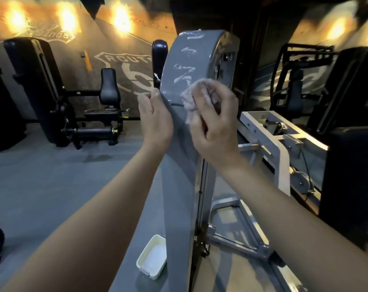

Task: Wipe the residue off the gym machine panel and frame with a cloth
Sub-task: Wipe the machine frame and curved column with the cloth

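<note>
A tall grey machine panel (179, 60) rises in the centre, curved at the top. White smears of residue (186, 69) streak its upper part. My right hand (216, 123) grips a bunched pale cloth (192, 95) and presses it against the panel just below the smears. My left hand (155, 121) holds the panel's left edge, thumb on the front face and fingers behind. The pale metal frame (282, 157) of the machine extends to the right and down to the floor.
A white rectangular tub (152, 257) sits on the grey floor at the panel's foot. Black gym machines stand at the left (39, 91) and right (347, 91). A dark pad (349, 182) is close on the right. A painted wall runs behind.
</note>
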Available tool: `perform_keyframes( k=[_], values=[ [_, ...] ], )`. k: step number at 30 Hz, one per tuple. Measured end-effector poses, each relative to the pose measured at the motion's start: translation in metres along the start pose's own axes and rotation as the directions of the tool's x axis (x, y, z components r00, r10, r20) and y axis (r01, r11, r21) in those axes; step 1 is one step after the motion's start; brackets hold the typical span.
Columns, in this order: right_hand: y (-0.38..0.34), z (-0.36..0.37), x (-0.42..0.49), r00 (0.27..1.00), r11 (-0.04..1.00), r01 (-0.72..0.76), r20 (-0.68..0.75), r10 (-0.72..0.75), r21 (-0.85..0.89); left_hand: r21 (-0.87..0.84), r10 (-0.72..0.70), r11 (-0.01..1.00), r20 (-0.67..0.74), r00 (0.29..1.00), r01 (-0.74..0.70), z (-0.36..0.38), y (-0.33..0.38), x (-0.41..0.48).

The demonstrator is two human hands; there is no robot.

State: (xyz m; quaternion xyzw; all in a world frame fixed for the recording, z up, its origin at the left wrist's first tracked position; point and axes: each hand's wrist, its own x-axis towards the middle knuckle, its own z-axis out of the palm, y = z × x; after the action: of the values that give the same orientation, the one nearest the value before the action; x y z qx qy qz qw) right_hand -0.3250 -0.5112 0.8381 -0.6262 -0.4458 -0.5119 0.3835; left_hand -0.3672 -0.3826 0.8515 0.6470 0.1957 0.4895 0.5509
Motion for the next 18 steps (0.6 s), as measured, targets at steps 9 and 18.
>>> perform_keyframes(
  k=[9,18],
  values=[
    [0.015,-0.001,0.037,0.967,0.937,0.253,0.089,-0.238,-0.241,-0.046,0.023,0.998,-0.195,0.98,-0.032,0.013,-0.019,0.007],
    [0.001,-0.005,0.034,0.964,0.906,0.254,0.163,-0.21,-0.339,-0.046,0.126,0.99,-0.19,0.974,-0.137,0.013,-0.02,0.008]
  ],
)
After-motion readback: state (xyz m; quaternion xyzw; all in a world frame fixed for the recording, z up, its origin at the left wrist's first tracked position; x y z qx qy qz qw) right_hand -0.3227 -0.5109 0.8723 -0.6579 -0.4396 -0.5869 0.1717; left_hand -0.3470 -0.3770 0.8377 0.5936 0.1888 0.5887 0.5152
